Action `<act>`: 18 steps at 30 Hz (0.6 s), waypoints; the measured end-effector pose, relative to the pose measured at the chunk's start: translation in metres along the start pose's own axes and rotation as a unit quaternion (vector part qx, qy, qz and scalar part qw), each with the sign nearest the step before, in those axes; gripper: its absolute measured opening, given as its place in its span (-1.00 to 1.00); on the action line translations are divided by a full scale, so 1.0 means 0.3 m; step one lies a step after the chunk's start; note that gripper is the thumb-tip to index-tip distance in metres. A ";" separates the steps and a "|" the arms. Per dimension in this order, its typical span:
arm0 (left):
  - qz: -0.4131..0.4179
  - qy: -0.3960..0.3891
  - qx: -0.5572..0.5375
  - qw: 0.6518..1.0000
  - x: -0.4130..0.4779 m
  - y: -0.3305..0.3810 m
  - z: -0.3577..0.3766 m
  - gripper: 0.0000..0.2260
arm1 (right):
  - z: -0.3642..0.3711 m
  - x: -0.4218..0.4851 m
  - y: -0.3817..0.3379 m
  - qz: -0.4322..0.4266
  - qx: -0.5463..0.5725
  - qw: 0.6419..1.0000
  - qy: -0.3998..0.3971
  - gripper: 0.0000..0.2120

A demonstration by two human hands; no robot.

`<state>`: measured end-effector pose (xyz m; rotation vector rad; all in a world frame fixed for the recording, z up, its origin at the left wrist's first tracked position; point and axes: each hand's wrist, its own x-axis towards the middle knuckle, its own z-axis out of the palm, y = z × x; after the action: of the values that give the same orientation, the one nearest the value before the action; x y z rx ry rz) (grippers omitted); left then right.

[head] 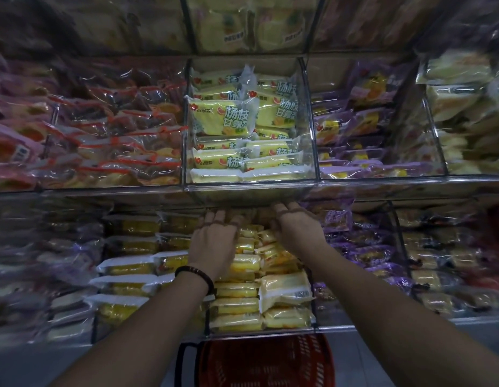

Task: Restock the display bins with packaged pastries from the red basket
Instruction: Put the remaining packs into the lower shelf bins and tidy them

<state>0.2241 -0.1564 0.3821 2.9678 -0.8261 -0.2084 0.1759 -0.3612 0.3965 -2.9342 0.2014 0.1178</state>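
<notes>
Both my hands reach into the lower middle display bin (314, 317), which is filled with yellow packaged pastries (242, 263). My left hand (215, 238), with a dark bead bracelet on the wrist, lies flat on top of the packs with fingers spread, pressing toward the back. My right hand (295, 227) rests palm down on the packs at the bin's back right, fingertips under the shelf above. Neither hand visibly grips a pack. The red basket (268, 361) sits on the floor below the bin, between my forearms; its inside looks bare.
Above, a clear bin (251, 188) holds yellow-green packs (223, 118). Neighbouring bins hold red-striped packs (117, 146) at left, purple packs (360, 124) at right and pale ones (466, 107) at far right. A yellow-pack bin (128, 269) stands left of my hands.
</notes>
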 end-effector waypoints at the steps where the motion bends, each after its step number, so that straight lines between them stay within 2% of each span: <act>1: 0.000 0.017 0.003 1.000 0.001 -0.005 0.000 -0.69 | 0.002 -0.016 0.016 -0.015 -0.004 1.000 0.014 -0.66; 4: 0.012 0.032 -0.002 0.999 0.008 -0.020 0.006 -0.77 | 0.007 -0.048 0.052 -0.070 -0.033 0.997 -0.002 -0.75; 9: 0.020 0.037 0.002 0.999 0.023 -0.018 -0.007 -0.81 | 0.002 -0.053 0.043 -0.100 -0.071 0.991 -0.055 -0.71; 14: 0.011 0.029 0.010 0.999 0.036 -0.030 -0.011 -0.80 | 0.008 -0.048 0.022 -0.077 -0.109 0.990 -0.036 -0.77; 18: 0.008 0.033 0.019 0.999 0.034 -0.049 -0.019 -0.79 | 0.002 -0.051 0.008 -0.056 -0.122 0.991 -0.012 -0.73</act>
<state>0.2409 -0.1490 0.3852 2.9840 -0.8538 -0.0945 0.1604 -0.3615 0.3970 -3.1769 0.0199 0.1725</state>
